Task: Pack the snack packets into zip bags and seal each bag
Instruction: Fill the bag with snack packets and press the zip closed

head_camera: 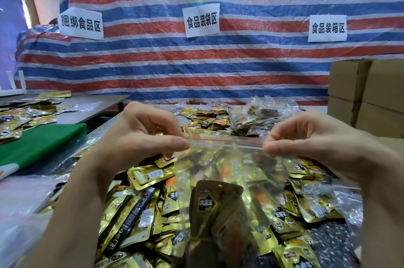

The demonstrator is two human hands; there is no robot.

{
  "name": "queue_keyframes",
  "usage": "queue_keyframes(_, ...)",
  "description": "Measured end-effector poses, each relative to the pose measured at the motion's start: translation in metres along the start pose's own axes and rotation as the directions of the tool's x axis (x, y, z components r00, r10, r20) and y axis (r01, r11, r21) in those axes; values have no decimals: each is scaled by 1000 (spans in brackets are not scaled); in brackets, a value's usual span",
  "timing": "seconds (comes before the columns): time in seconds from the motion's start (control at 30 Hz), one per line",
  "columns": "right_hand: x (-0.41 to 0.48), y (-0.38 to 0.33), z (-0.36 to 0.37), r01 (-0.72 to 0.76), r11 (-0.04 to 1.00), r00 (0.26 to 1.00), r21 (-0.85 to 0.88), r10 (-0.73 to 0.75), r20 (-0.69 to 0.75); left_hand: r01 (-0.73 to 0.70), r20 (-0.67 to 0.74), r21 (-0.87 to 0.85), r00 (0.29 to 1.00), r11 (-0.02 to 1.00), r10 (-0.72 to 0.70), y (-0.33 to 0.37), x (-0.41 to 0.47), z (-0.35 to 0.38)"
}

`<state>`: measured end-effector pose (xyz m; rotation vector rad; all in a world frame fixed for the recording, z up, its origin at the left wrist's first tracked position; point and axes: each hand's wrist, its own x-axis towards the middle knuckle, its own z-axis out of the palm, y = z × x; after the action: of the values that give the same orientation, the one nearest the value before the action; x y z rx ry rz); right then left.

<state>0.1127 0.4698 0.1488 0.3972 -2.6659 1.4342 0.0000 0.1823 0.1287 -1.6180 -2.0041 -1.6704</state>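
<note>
The head view shows two hands and one clear zip bag [231,165] stretched between them above the table. The left hand [140,134] pinches the bag's top left corner between thumb and curled fingers, and the right hand [310,136] pinches the top right corner the same way, so the red seal strip [225,140] runs taut from one thumb to the other. Inside the bag, low down, lies a dark snack packet [209,204] with at least one more against it; the exact count cannot be told through the plastic. Beneath and around the bag spreads a heap of loose gold packets [140,219], too many to count, partly hidden by both forearms. Farther back sits a mound of filled clear bags [264,114]. To the left are a green board [41,143] and a side table [91,104] strewn with more packets. Behind hangs a striped tarp [240,66] carrying three paper signs [202,19]. Cardboard boxes [369,93] stand stacked at the right.
</note>
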Motion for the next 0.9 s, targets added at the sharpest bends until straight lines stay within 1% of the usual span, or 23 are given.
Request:
queue_keyframes(0.23, -2, 11, -4, -74, 997, 997, -18, 74, -3, 27, 6, -13, 1000, 1000, -27, -3, -1, -1)
queue_keyframes(0.4, -1, 19, -9, -112, 990, 993, -89, 108, -51, 52, 11, -2, 999, 999, -52, -3, -3, -4)
queue_keyframes(0.57, 3, 21, -9, -125, 984, 988, -124, 113, -103, 62, 20, -2, 998, 998, -62, -3, -4, -7)
queue_keyframes(0.67, 5, 20, -7, -120, 982, 987, -145, 102, -122, 84, -10, 9, 996, 996, -84, -4, -4, -9)
queue_keyframes(0.9, 7, 22, -3, -72, 993, 983, -90, 56, -176, 161, 3, 94, 987, 982, -162, -2, -5, -9)
